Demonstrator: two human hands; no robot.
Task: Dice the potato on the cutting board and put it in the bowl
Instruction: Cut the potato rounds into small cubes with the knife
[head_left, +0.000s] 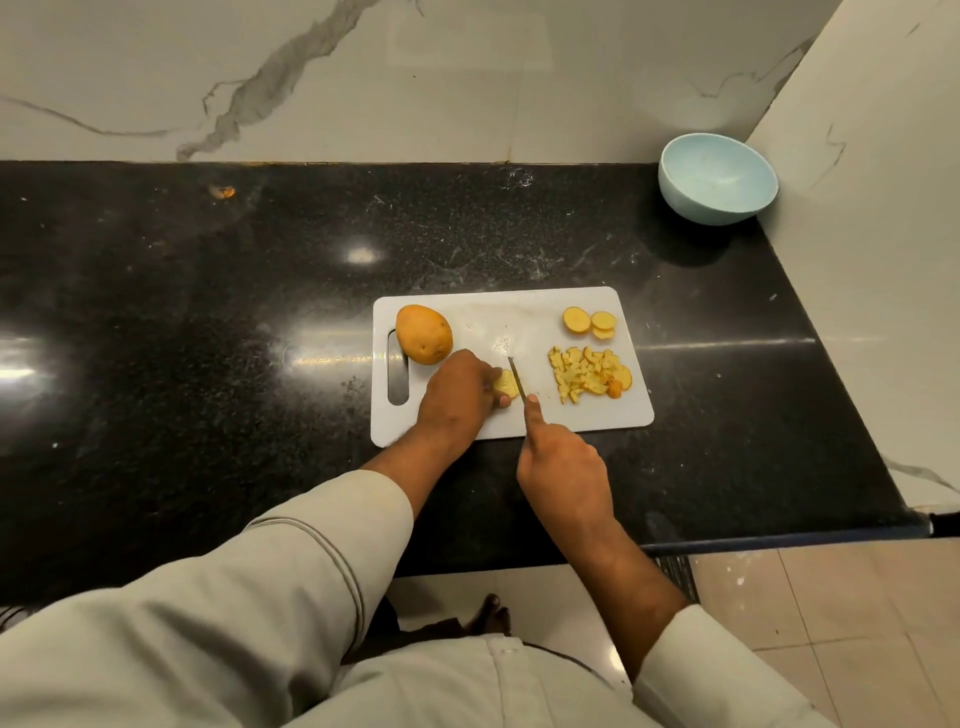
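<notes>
A white cutting board (524, 312) lies on the black counter. On its near side my left hand (457, 397) holds down a small pale potato piece (505, 383). My right hand (563, 467) grips a knife (517, 377), index finger along its spine, with the blade against that piece. A whole potato (423, 333) sits at the board's left end by the handle slot. A pile of diced potato (589, 375) lies at the right, with a few round slices (589, 322) behind it. The light blue bowl (719, 179) stands empty at the far right corner.
The black stone counter (208, 312) runs far to the left; its front edge ends near my body. A marble wall (883, 260) closes the right side beside the bowl, and another stands behind. A small orange scrap (226, 192) lies at the back left.
</notes>
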